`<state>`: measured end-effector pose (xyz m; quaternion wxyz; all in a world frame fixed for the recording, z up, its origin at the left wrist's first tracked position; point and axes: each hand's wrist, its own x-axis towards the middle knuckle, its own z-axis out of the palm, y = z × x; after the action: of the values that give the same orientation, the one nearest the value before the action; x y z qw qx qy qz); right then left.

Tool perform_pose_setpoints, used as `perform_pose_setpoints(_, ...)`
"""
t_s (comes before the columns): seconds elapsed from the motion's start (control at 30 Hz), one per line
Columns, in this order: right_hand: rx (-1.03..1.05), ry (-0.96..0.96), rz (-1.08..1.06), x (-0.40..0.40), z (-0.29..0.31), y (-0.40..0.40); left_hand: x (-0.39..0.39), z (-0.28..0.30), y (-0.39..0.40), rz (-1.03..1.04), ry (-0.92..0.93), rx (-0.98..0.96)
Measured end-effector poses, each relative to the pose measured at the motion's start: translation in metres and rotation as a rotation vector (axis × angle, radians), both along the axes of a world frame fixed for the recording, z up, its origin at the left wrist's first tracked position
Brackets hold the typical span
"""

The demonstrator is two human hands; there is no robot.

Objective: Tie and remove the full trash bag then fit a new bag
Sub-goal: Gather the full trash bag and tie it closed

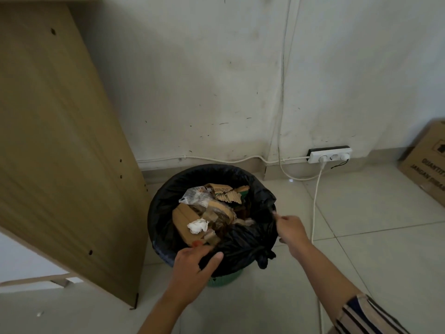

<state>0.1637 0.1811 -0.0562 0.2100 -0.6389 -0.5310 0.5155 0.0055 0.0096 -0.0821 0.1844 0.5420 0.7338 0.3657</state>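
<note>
A black trash bag lines a green bin on the tiled floor by the wall. It is full of cardboard scraps, clear plastic and a crumpled white tissue. My left hand grips the bag's near edge, thumb over the bunched black plastic. My right hand pinches the bag's right edge near the rim. The near side of the bag is gathered inward over the rubbish; the far rim still wraps the bin.
A tall wooden panel leans close on the left of the bin. A white power strip with cables lies against the wall at the right, one cord running down the floor. A cardboard box stands at the far right.
</note>
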Motion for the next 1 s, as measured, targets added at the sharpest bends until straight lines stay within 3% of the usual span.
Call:
perform_pose_setpoints(0.13,0.139,-0.074,-0.042,-0.001,0.002,0.01,-0.002,-0.011,0.002,0.017,0.128,0.048)
perform_pose_setpoints(0.2,0.184,0.022,-0.107,-0.004,0.012,0.016,-0.003,-0.006,0.004,0.009,0.161,0.015)
perform_pose_setpoints(0.33,0.21,0.228,-0.009,-0.008,0.031,0.027,-0.001,0.011,0.001,0.025,-0.025,-0.053)
perform_pose_setpoints(0.4,0.205,0.213,0.011,-0.008,0.031,0.029,-0.009,0.018,0.002,0.179,-0.009,0.063)
perform_pose_setpoints(0.5,0.199,0.18,-0.104,-0.009,0.026,0.035,-0.04,0.019,0.01,0.509,0.206,0.164)
perform_pose_setpoints(0.57,0.201,0.102,-0.109,-0.012,0.026,0.043,-0.062,0.018,0.017,0.617,0.19,-0.001)
perform_pose_setpoints(0.67,0.196,-0.124,0.084,-0.018,0.024,0.053,-0.081,0.013,0.02,0.683,-0.041,-0.242)
perform_pose_setpoints(0.8,0.24,-0.317,0.189,-0.027,0.015,0.061,-0.089,0.015,0.019,0.749,-0.129,-0.226)
perform_pose_setpoints(0.9,0.303,-0.226,0.135,-0.032,0.011,0.062,-0.095,0.023,0.018,0.811,-0.063,-0.222)
perform_pose_setpoints(1.0,0.295,0.024,0.051,-0.044,0.018,0.062,-0.1,0.031,0.022,0.815,-0.037,-0.185)
